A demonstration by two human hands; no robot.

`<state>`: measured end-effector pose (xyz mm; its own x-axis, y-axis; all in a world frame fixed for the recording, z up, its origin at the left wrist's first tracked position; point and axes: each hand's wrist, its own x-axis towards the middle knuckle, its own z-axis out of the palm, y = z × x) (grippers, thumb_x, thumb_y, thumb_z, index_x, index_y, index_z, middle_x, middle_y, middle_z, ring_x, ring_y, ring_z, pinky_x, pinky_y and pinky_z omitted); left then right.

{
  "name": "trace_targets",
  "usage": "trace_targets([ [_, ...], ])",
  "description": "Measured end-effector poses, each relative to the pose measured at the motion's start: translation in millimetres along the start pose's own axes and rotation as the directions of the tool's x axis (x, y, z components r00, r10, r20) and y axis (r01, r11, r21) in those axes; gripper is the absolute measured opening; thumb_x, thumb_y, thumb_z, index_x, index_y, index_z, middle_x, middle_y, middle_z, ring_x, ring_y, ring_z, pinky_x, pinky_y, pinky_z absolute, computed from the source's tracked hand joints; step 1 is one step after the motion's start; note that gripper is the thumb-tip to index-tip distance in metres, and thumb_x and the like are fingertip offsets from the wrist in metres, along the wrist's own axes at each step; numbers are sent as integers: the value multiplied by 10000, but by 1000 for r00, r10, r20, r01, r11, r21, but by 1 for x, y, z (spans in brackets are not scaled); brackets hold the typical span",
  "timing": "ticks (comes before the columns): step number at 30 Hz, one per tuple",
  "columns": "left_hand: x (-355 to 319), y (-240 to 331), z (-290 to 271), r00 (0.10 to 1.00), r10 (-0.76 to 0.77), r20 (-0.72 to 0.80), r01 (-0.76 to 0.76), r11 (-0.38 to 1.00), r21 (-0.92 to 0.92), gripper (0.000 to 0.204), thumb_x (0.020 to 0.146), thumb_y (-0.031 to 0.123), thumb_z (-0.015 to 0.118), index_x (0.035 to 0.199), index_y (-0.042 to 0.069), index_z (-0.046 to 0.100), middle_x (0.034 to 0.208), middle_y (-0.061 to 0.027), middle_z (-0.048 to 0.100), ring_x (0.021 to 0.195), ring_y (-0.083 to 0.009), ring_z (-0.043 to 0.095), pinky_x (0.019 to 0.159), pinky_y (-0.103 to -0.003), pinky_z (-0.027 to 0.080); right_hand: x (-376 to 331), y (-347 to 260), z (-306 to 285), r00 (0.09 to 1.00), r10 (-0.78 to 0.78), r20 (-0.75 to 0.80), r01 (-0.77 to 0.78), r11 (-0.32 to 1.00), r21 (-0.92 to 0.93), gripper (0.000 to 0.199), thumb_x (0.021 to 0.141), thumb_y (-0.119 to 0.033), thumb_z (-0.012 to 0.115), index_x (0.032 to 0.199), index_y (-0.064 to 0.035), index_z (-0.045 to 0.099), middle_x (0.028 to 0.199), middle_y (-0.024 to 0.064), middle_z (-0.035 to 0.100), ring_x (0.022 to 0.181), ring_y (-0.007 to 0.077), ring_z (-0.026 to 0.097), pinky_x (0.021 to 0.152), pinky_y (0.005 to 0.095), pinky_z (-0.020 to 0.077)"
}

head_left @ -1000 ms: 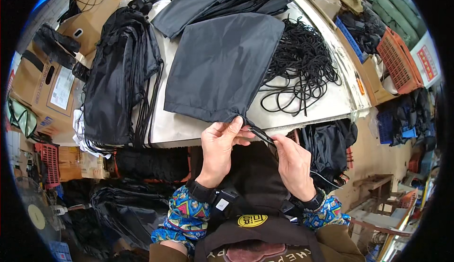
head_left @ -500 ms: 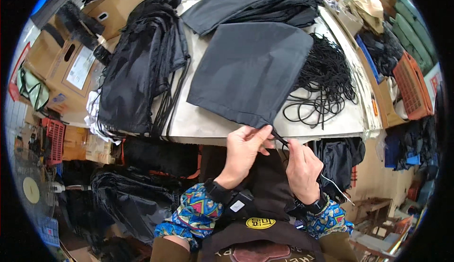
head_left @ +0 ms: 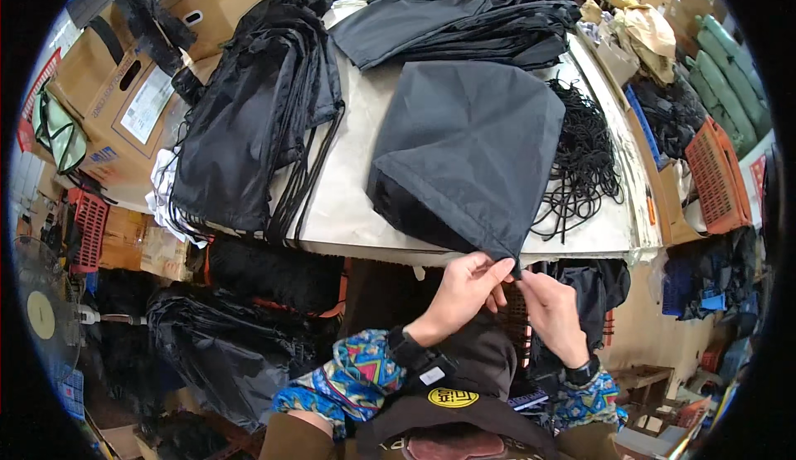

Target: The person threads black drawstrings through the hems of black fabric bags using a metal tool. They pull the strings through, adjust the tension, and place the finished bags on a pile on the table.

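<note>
A flat black fabric bag (head_left: 468, 145) lies on the table with its near edge sagging partly open. My left hand (head_left: 468, 292) pinches the bag's near right corner between thumb and fingers, just off the table's front edge. Close beside it, my right hand (head_left: 554, 306) has its fingers closed at the same corner, on a short black cord (head_left: 518, 274) that is mostly hidden by the fingertips. A tangled heap of black cords (head_left: 584, 157) lies right of the bag and is partly covered by it.
Finished-looking black drawstring bags (head_left: 257, 120) are piled on the left of the white table (head_left: 352, 219). More black fabric (head_left: 464, 16) is stacked at the back. Cardboard boxes (head_left: 124, 111) stand left; an orange crate (head_left: 717, 174) stands right. A fan (head_left: 41, 315) is at lower left.
Both hands have shifted right and slightly nearer, drawing the bag's corner past the table edge. The bag has turned and its near edge now gapes. The hands are closer together at the corner.
</note>
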<state>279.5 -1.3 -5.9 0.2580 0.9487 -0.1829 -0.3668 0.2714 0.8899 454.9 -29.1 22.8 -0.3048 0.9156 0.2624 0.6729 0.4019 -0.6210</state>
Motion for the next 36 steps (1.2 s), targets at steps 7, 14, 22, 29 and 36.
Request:
trace_targets([
  [7, 23, 47, -61, 901, 180, -395, -228, 971, -75, 298, 951, 293, 550, 755, 68, 550, 595, 9, 523, 447, -65, 454, 416, -209, 377, -13, -8, -42, 899, 206, 387, -318, 915, 250, 163, 892, -45, 574, 1019, 35, 639, 632, 79, 570, 548, 109, 523, 531, 245, 436],
  [14, -1, 6, -4, 993, 71, 98, -92, 967, 238, 348, 942, 258, 570, 692, 17, 595, 580, -13, 552, 494, -73, 510, 459, -230, 400, 15, -3, 4, 961, 218, 171, -267, 890, 370, 175, 906, -66, 553, 758, 21, 585, 590, 3, 507, 566, 55, 449, 516, 228, 364],
  [22, 30, 13, -17, 980, 188, -65, -193, 978, -83, 178, 932, 208, 588, 872, 42, 568, 760, 41, 528, 680, -31, 487, 614, -208, 445, 30, -12, 13, 995, -43, 86, 46, 998, -30, 100, 859, -99, 588, 809, -23, 630, 637, 115, 586, 557, 230, 580, 522, 332, 448],
  [29, 28, 2, -1, 861, 492, 125, -430, 574, 697, 174, 936, 171, 547, 857, 20, 509, 688, -150, 492, 604, -272, 542, 531, -392, 423, 98, -61, -80, 875, -236, -423, 223, 971, -81, 466, 871, -131, 624, 1294, -15, 467, 1170, 178, 576, 1032, 298, 570, 868, 359, 460],
  [36, 30, -23, 12, 794, 526, 305, -515, 316, 797, 169, 933, 200, 512, 887, 38, 532, 766, -236, 581, 676, -452, 559, 544, -504, 434, 79, -75, -107, 991, 14, -132, 55, 860, 508, 186, 943, -148, 544, 1023, 7, 608, 956, 74, 611, 895, 157, 591, 807, 278, 458],
])
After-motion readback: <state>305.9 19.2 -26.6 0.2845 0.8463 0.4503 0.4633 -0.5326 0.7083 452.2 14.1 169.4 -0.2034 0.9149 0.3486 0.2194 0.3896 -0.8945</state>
